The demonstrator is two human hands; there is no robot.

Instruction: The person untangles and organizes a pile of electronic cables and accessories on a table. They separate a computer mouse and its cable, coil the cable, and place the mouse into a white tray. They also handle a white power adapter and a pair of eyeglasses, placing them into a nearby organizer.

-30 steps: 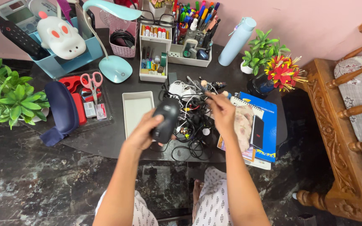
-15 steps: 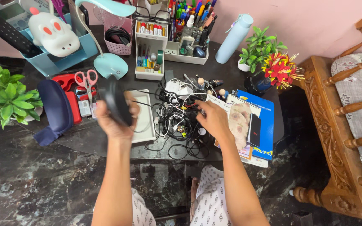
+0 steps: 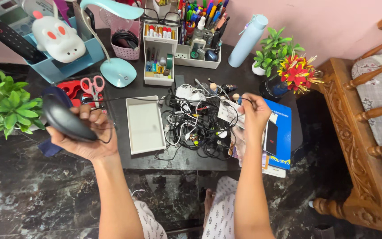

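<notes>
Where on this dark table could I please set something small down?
The white tray sits empty, between the scissors and the cable tangle. A bare strip of table runs along the near edge below both. The back row and right side are crowded.

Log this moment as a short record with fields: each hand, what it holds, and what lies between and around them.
left hand: gripping a black computer mouse, lifted off to the left of the table
mouse cable: runs from the mouse across to the tangle
right hand: pinching a thin black wire above the pile's right edge
cable tangle: black and white cords heaped mid-table
white tray: between the hands, nothing in it
blue notebook: under the right hand
</notes>
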